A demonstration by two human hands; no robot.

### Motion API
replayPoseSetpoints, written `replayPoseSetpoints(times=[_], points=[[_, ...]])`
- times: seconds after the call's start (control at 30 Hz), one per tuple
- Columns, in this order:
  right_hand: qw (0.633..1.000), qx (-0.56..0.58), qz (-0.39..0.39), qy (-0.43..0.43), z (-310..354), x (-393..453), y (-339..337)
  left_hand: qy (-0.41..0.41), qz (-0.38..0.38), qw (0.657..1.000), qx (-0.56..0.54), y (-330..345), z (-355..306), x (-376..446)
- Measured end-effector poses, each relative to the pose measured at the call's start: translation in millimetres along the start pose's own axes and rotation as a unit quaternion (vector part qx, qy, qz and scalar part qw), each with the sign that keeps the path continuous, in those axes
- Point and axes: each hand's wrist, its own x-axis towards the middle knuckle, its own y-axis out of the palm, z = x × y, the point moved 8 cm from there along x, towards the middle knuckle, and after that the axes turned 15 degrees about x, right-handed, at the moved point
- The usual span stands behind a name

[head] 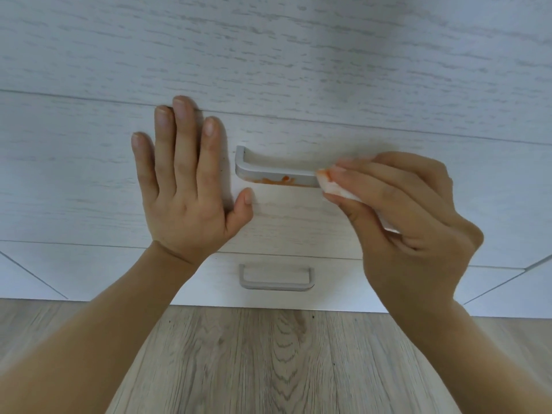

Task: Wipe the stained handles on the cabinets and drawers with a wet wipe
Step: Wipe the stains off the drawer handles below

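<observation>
A white drawer front (89, 180) with a pale wood grain is seen from close, and a grey bar handle (276, 173) is fixed near its middle. An orange stain (276, 180) is spread along the lower edge of this handle, from about the middle toward the right.

The left hand (185, 186) is laid flat on the drawer front, just to the left of the handle. Its fingers are stretched out and nothing is held in it; the thumb is pointed toward the left end of the handle but no contact with it can be seen.

A white wet wipe (337, 188) is pinched between the thumb and the fingers of the right hand (409, 216). The wipe is pressed against the right end of the handle, and this end is covered by it. An orange mark is seen on the front tip of the wipe.

Below, on a second drawer front (334, 294), another grey handle (276, 279) is seen, and no stain is visible on it. A wooden floor (283, 363) is seen at the near side, under both forearms.
</observation>
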Motion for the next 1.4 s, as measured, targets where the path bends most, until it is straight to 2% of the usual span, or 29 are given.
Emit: replayPoseSetpoints(times=[0.17,0.7,0.93,1.17,1.4], points=[[0.998,-0.002,-0.031,0.056,-6.9,-5.3,-14.7,0.0,0.0,1.0,0.006,1.6,1.4,-1.8],[1.0,-0.024,0.016,0.006,7.6,6.3,3.9,0.013,0.024,0.999,-0.022,0.4,3.1,-1.1],[0.999,-0.03,0.036,-0.012,10.8,11.4,7.3,0.065,0.02,0.997,-0.031,-1.8,2.9,-7.9],[0.999,-0.029,0.008,0.019,9.2,6.5,7.2,0.076,0.003,0.997,0.001,0.0,-1.3,-9.9],[0.999,-0.039,0.0,0.021,12.2,10.8,10.2,0.08,0.027,0.996,-0.029,-1.6,3.2,-9.3]])
